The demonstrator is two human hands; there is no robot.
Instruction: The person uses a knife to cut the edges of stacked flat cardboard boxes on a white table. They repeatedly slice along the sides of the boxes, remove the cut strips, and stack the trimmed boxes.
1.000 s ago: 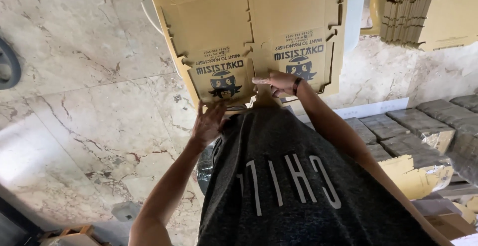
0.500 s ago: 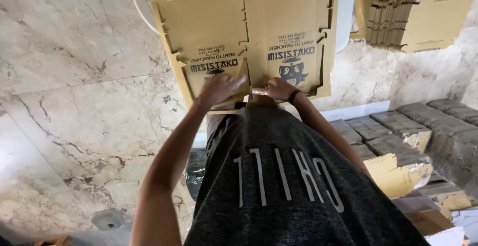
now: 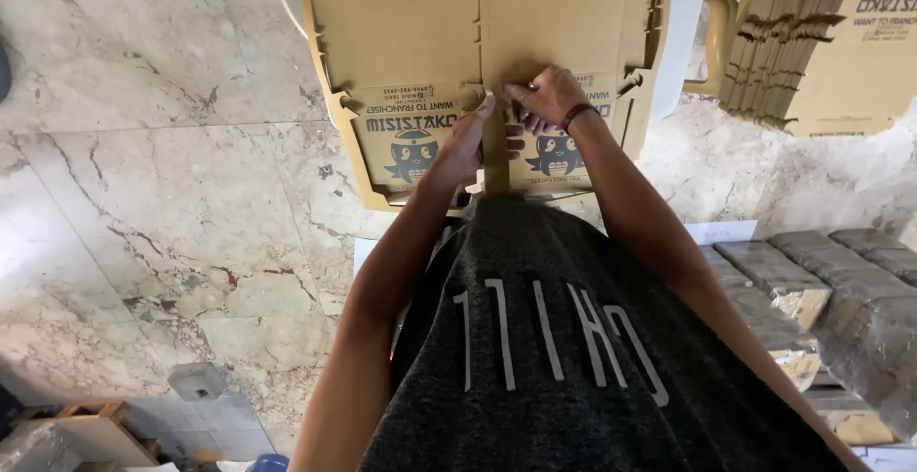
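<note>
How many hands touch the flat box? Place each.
2. The left hand presses the flat box at its centre crease; the right hand rests curled on the crease just above it. None hidden.

- Looks like a back room or packing area of a small food business, not a home setup.
- Marble floor [image 3: 143,195], beige with dark veins, polished; landmark for the rest.
- Flat unfolded cardboard box blank [image 3: 478,61] lying above the floor at top centre, printed with a cartoon mascot and text.
- Stack of same flat box blanks [image 3: 821,52] right of that blank, standing on the floor, many sheets thick.
- Wrapped grey bundles [image 3: 860,281] in rows at the floor's right edge, plastic-covered stock.
- Small wooden crate [image 3: 86,429] at the floor's lower left corner.
</note>
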